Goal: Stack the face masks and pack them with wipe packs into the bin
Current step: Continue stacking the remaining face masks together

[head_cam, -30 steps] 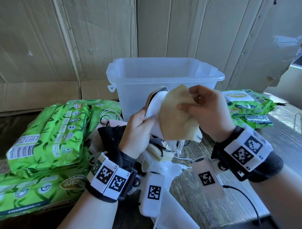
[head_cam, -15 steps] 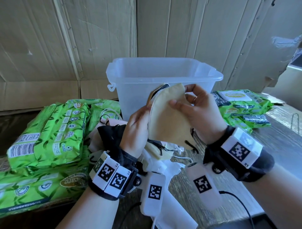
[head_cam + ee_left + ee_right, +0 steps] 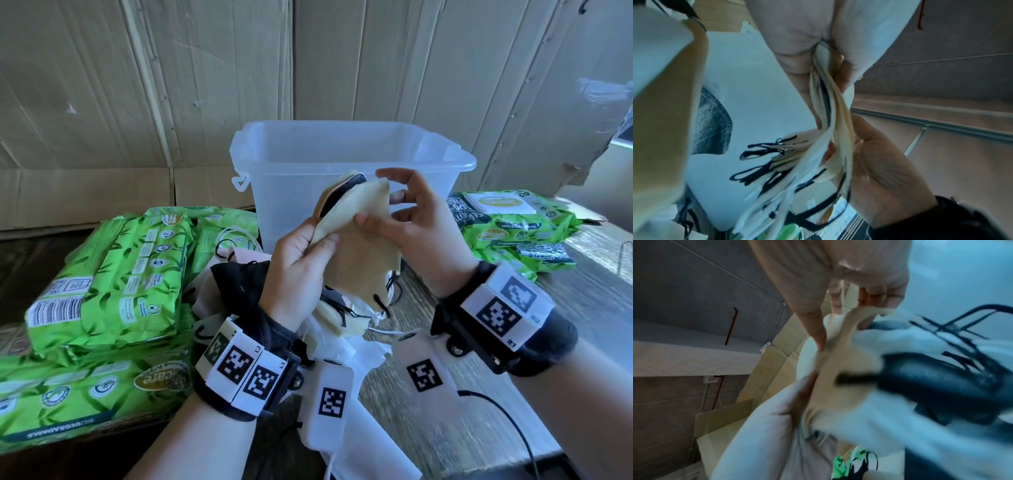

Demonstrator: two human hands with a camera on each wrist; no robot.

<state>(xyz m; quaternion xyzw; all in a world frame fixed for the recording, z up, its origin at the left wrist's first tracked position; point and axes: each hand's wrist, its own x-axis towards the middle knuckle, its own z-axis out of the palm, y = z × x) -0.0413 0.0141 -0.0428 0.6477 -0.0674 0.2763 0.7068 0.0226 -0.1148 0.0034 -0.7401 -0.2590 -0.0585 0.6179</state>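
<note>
The step in hand looks like squaring up a held sheaf of folded beige, white and black cloth face masks (image 3: 356, 253) before it goes into the clear plastic bin (image 3: 342, 164); to do it well, the edges should be brought flush while one grip stays firm, the black ear loops (image 3: 383, 301) dangling at the bottom should be tucked or at least kept from snagging, and the sheaf should not be let go until it is over the rim.

The sheaf sits at the centre of the head view, upright and in the air, just in front of the bin's near wall; the bin stands on the wooden desk (image 3: 582, 301) at upper centre, and nothing can be made out inside it.

The left hand (image 3: 298, 270) comes up from lower left, fingers and thumb curled round the sheaf's left edge, clamping several layers together, as the left wrist view also shows; the right hand (image 3: 421, 226) reaches in from the right, thumb pressed on the front beige mask with at least one finger behind it, upper fingers lifted and spread near the top corner.

More loose masks (image 3: 239, 274) lie heaped on the desk below the hands; green wipe packs (image 3: 109, 274) are stacked at left, more green wipe packs (image 3: 513, 222) at right, none yet packed.
</note>
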